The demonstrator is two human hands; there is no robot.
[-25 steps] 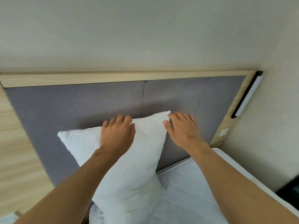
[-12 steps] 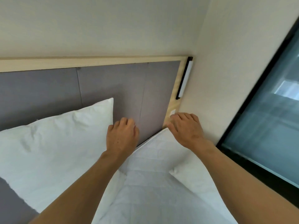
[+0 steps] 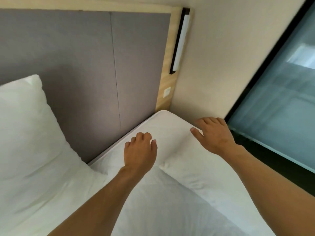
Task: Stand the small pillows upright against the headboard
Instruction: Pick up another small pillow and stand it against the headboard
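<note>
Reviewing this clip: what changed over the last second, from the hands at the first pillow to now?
Both hands let go of the upright pillow and moved right. The left hand and right hand now hover, empty, over a second pillow lying flat near the mattress corner. The view swung right, bringing in the window. The first pillow stays leaning on the headboard.

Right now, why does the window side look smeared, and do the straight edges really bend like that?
Head view: the window is streaked with motion blur, while the left hand and headboard look sharper; the wide-angle lens slants the wall light; lighting is soft, without glare.
</note>
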